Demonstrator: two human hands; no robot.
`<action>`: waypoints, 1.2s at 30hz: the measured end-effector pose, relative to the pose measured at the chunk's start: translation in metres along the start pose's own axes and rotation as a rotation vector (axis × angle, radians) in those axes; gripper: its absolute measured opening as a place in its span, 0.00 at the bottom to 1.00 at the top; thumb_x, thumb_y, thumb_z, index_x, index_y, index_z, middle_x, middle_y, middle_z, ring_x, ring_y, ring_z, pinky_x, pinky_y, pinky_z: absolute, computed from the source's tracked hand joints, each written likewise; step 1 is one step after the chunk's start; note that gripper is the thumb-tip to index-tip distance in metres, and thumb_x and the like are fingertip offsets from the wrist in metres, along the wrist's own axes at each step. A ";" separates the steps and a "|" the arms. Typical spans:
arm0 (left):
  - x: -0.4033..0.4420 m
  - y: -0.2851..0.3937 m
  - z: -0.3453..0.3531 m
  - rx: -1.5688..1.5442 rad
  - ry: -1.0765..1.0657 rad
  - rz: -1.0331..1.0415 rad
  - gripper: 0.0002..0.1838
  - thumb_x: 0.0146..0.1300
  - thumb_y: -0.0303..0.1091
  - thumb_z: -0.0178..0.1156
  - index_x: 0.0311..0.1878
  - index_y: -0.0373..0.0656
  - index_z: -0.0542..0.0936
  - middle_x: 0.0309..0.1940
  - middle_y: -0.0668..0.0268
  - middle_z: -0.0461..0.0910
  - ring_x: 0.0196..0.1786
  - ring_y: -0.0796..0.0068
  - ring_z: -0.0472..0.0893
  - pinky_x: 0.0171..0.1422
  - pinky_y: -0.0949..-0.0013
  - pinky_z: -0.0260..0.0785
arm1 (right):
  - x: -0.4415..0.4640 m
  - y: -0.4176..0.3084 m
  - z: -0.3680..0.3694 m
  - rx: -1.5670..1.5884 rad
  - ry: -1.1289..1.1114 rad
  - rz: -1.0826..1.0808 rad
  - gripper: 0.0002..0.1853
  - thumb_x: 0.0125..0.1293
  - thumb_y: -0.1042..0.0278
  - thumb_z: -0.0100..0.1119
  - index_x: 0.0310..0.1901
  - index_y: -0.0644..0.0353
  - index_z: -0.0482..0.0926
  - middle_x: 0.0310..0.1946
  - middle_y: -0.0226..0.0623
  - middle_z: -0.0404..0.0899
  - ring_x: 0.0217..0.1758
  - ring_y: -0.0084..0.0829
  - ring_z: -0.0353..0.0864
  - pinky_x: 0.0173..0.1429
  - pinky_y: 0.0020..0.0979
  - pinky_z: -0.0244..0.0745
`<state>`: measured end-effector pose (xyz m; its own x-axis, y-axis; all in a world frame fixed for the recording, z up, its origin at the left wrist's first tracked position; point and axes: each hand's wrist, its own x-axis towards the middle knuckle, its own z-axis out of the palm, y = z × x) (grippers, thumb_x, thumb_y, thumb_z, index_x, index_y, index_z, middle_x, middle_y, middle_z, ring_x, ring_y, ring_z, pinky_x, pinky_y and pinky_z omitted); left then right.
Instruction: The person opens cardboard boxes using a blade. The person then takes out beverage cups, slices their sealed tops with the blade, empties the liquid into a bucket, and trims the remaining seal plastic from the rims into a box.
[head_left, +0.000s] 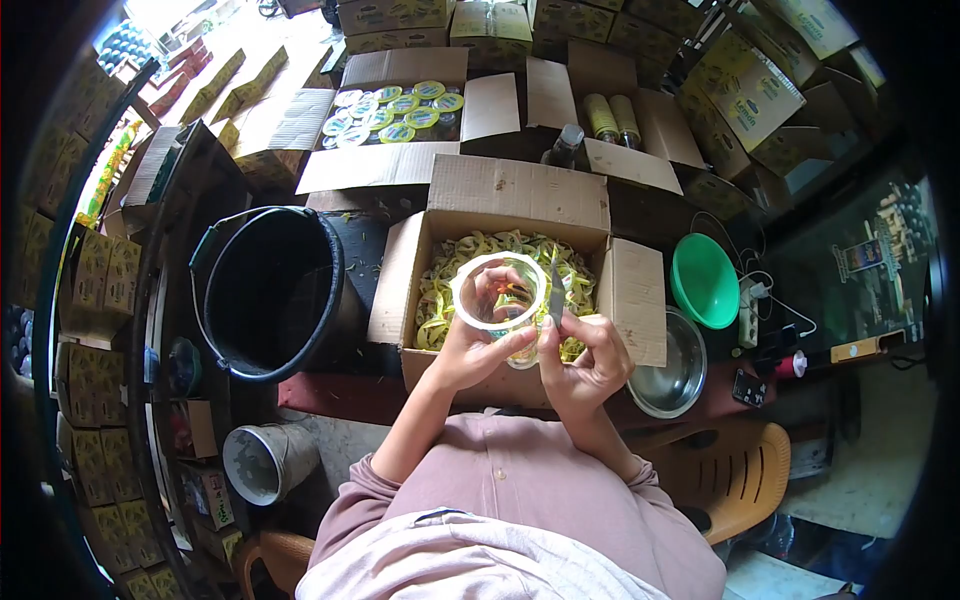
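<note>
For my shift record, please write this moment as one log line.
left hand: holds clear jar | right hand: holds knife | nearby: open box, yellow-green strips

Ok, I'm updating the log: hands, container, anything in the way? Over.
Left hand holding clear container. Right hand pinching thin pointed piece beside it. Both above open carton of yellow-green pieces; no obstruction visible between hands.

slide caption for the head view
Left hand holds a clear tub, right hand a thin pointed item, at an open carton of yellow-green pieces.
</note>
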<state>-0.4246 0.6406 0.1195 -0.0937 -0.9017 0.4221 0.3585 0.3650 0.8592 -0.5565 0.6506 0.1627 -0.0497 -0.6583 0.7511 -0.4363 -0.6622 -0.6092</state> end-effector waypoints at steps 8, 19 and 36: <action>-0.002 0.002 0.003 0.022 0.048 0.010 0.38 0.52 0.24 0.64 0.62 0.43 0.52 0.54 0.61 0.58 0.58 0.72 0.64 0.54 0.68 0.66 | -0.001 0.000 0.004 -0.008 0.051 -0.081 0.09 0.46 0.81 0.64 0.32 0.62 0.77 0.23 0.35 0.76 0.24 0.27 0.76 0.26 0.24 0.68; -0.007 0.003 0.002 0.201 0.067 0.015 0.41 0.49 0.27 0.67 0.63 0.39 0.52 0.56 0.59 0.55 0.58 0.69 0.63 0.55 0.67 0.67 | 0.002 -0.001 0.004 -0.110 0.068 -0.131 0.10 0.46 0.81 0.65 0.32 0.62 0.78 0.25 0.35 0.78 0.25 0.28 0.79 0.29 0.25 0.74; -0.009 0.010 -0.010 0.302 0.052 -0.004 0.39 0.46 0.29 0.68 0.61 0.37 0.58 0.57 0.57 0.54 0.61 0.63 0.59 0.56 0.66 0.67 | 0.001 0.001 0.004 -0.017 0.005 -0.068 0.10 0.44 0.83 0.64 0.31 0.64 0.78 0.23 0.35 0.77 0.24 0.25 0.76 0.26 0.23 0.69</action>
<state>-0.4116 0.6497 0.1213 -0.0443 -0.9108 0.4104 0.0653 0.4073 0.9110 -0.5530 0.6481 0.1614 -0.0241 -0.6102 0.7919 -0.4543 -0.6989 -0.5524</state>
